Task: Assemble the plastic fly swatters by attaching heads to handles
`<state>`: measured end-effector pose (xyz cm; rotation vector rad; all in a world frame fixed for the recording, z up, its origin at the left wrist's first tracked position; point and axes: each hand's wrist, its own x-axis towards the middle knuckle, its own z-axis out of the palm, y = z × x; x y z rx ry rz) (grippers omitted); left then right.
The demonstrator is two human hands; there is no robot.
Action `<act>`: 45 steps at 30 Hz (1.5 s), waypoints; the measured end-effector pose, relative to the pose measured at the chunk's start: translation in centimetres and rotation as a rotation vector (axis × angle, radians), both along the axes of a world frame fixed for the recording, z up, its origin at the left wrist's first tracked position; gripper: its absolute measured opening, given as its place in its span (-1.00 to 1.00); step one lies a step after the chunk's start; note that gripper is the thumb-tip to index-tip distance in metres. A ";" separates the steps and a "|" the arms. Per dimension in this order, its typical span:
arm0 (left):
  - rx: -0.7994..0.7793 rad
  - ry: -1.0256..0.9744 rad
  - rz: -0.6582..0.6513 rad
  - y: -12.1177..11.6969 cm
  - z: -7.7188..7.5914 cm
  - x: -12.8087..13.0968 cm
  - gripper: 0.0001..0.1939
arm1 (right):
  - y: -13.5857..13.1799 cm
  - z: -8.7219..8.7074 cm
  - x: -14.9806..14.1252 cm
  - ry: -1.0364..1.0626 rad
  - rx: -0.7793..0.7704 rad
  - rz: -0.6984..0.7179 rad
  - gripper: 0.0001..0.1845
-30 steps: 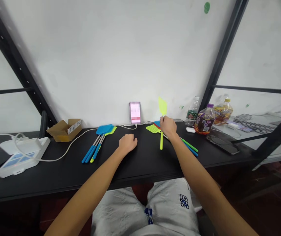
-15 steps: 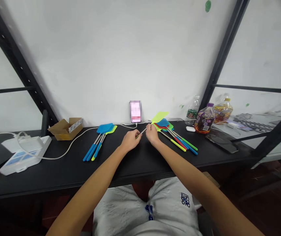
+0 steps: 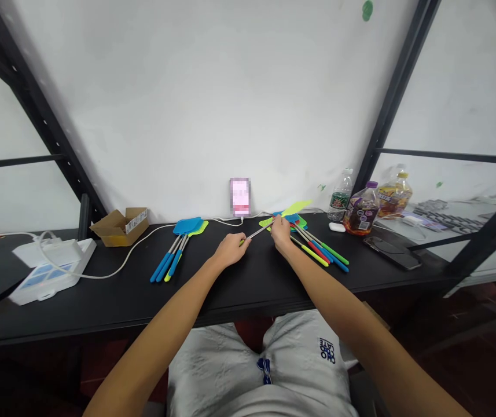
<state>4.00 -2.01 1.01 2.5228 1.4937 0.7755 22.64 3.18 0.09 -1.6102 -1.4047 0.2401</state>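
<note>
Between my hands stretches a yellow-green fly swatter [image 3: 296, 207], its metal rod showing across the gap. My left hand [image 3: 230, 249] is closed round the handle, which it mostly hides. Just below the flat head, my right hand [image 3: 281, 231] grips the upper end. Behind and right of that hand lies a fanned pile of several fly swatters [image 3: 323, 251] with yellow, red, blue and green handles. Left of my left hand, a second bunch of fly swatters [image 3: 170, 255] rests on the black table [image 3: 117, 307], with blue heads on top of a yellow-green one.
A phone [image 3: 240, 198] leans on the wall, its white cable running along the table. At left are an open cardboard box [image 3: 120, 229] and a white power strip [image 3: 54, 275]. Bottles [image 3: 361, 211], a white earbud case [image 3: 337, 227] and a dark phone [image 3: 393, 253] sit at right.
My left hand has taken hold of the swatter's handle. The swatter went from upright to slanting, and my right hand then moved right, away from the left, with more rod showing.
</note>
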 end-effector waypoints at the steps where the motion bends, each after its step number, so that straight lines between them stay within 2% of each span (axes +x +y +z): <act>1: 0.000 0.005 0.001 0.0 0.0 -0.1 -0.61 | 0.0 0.3 0.6 0.142 -0.007 -0.044 -0.39; 3: 0.002 0.015 0.007 0.2 0.0 -0.4 -0.61 | 0.0 1.0 1.5 0.375 0.012 -0.047 -0.49; 5: 0.006 0.020 0.027 0.4 -0.1 -0.6 -0.61 | -0.2 1.6 2.0 0.587 0.047 0.055 -0.59; 8: 0.015 0.019 0.079 0.7 -0.2 -0.8 -0.63 | -1.0 2.3 1.9 0.826 0.038 0.333 -0.69; 11: 0.030 0.012 0.145 0.9 -0.3 -0.9 -0.64 | -2.0 2.8 1.3 0.859 -0.063 0.603 -0.72; 14: 0.060 -0.040 0.248 1.1 -0.3 -1.1 -0.65 | -2.7 3.1 0.9 0.775 -0.202 0.772 -0.80; 18: 0.138 -0.208 0.414 1.3 0.0 -1.6 -0.56 | -3.1 3.2 0.8 0.600 -0.322 0.791 -0.90; 21: 0.199 -0.323 0.485 1.4 0.5 -1.9 -0.52 | -3.4 2.7 0.8 0.266 -0.347 0.751 -0.85; 24: 0.221 -0.408 0.526 1.4 0.9 -2.2 -0.51 | -3.7 2.2 0.8 -0.153 -0.279 0.796 -0.75; 26: 0.190 -0.438 0.549 1.4 1.0 -2.2 -0.54 | -3.8 2.1 0.6 -0.315 -0.246 0.827 -0.71; 32: 0.072 -0.426 0.539 1.7 0.6 -2.2 -0.70 | -3.6 1.9 0.4 -0.424 -0.228 0.818 -0.71; 37: 0.110 -0.460 0.503 1.9 0.3 -2.3 -0.82 | -2.9 1.3 0.5 -0.474 -0.190 0.811 -0.70; 45: 0.172 -0.561 0.434 2.5 -0.1 -2.3 -0.85 | -2.4 0.8 0.4 -0.500 -0.151 0.787 -0.66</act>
